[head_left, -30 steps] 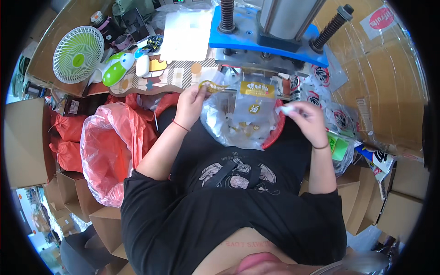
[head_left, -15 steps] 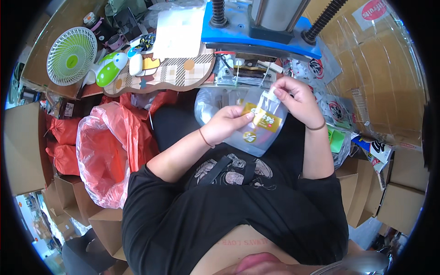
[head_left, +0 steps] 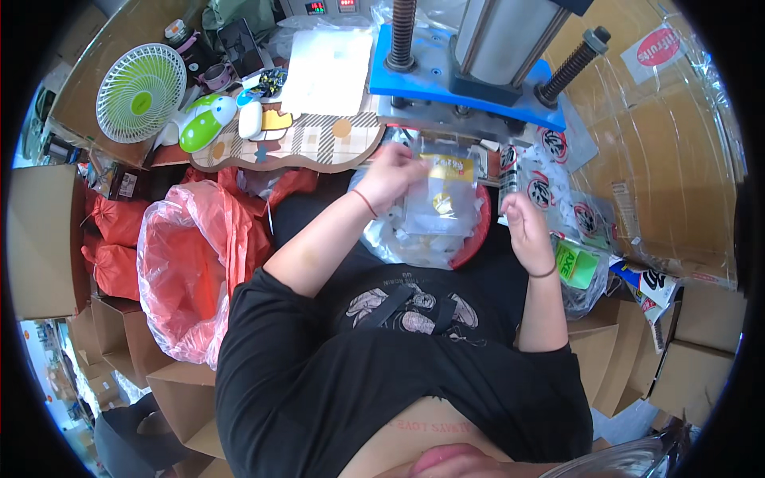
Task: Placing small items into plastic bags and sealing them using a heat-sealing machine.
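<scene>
Left hand (head_left: 390,179): palm down in the head view, fingertips gathered at the upper left edge of the pouch and touching it; I cannot tell whether they pinch it or only rest there.
Right hand (head_left: 527,233): raised just to the right of the basin, well apart from the left hand, fingers bent and thumb near them; I cannot tell whether something small sits between them.
Gold-banded translucent pouch (head_left: 438,205): above the person's lap, in front of the press, its lower part overlapping the basin in view.
Red basin (head_left: 480,231): on the lap below the pouch, with clear plastic lining (head_left: 382,243) spilling over its near side.
Press (head_left: 470,89): beyond the pouch, with a blue plate, a metal cylinder and coil springs on its posts.
Patterned mat (head_left: 323,143): wavy-edged, left of the press, a white sheet (head_left: 328,72) on its far part.
Fan (head_left: 140,94): white and green, at the far left, near a dark phone (head_left: 239,44).
Red plastic bag (head_left: 187,279): open-mouthed, to the left of the left forearm, beside smaller tied red bags (head_left: 119,219).
Green container (head_left: 575,267): to the right of the right wrist, near printed plastic packaging (head_left: 586,217).
Cardboard boxes (head_left: 705,378): on both sides of the person.
</scene>
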